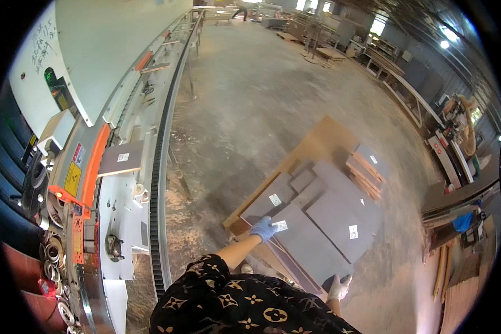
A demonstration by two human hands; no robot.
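Observation:
A flat grey panel (312, 245) with a white label lies on top of a low stack, directly in front of me. My left hand (263, 229), in a blue glove, is closed on the panel's left edge beside the label. At its near right corner, my right hand (338, 286) grips the edge in a pale glove with dark fingertips. The undersides of both hands are hidden. More labelled grey panels (339, 214) lie alongside and beyond, and smaller pieces (369, 161) are piled at the right. A brown board (329, 135) sticks out from beneath the stack.
A long machine with a black toothed rail (164, 133) runs along my left; one grey panel (122, 157) rests on it. Orange guards (94, 161) line its side. Tape rolls (53, 259) sit at lower left. Benches and boards (401, 89) stand along the right wall. A distant person (240, 12) bends over.

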